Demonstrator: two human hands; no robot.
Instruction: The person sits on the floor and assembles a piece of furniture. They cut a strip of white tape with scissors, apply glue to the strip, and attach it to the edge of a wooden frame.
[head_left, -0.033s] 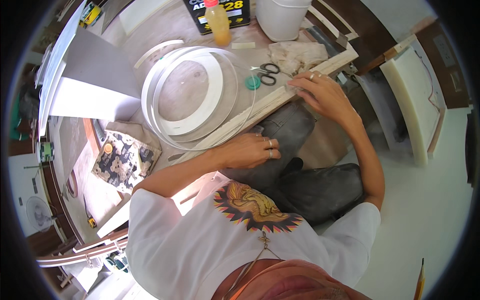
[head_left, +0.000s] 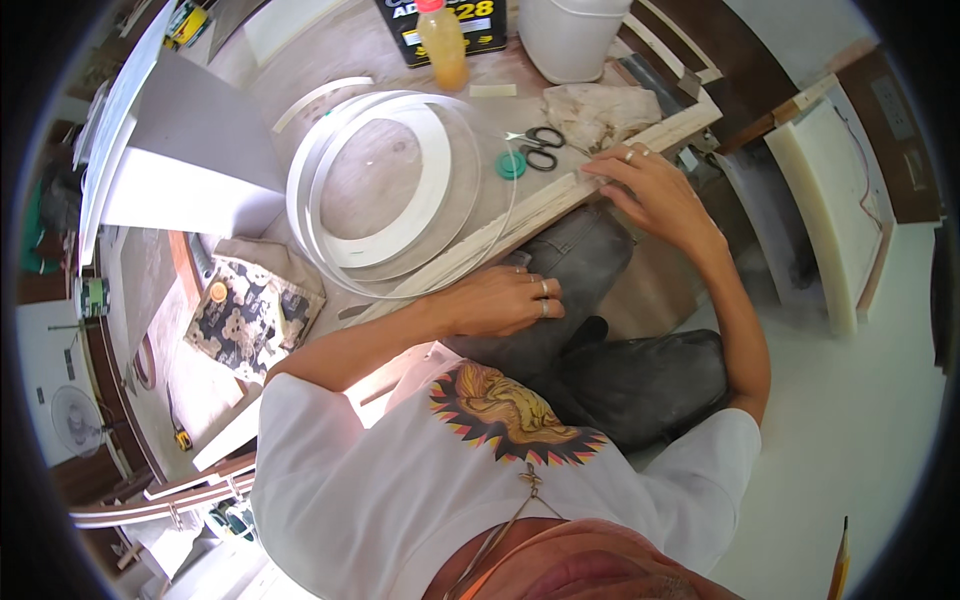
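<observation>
Pause, seemingly, with left hand [head_left: 499, 301] half-curled (can't tell if empty), right hand [head_left: 654, 193] open and loose on desk edge [head_left: 545, 212], probably calling for a reach toward white coil [head_left: 434, 180].

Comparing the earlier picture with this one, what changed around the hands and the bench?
Nothing visibly moved on the bench and nothing was taken hold of or let go; only the whole view shifted slightly. The right hand stays at the wooden edge, the left hand near the lap, and the white coil and scissors stay put.
</observation>
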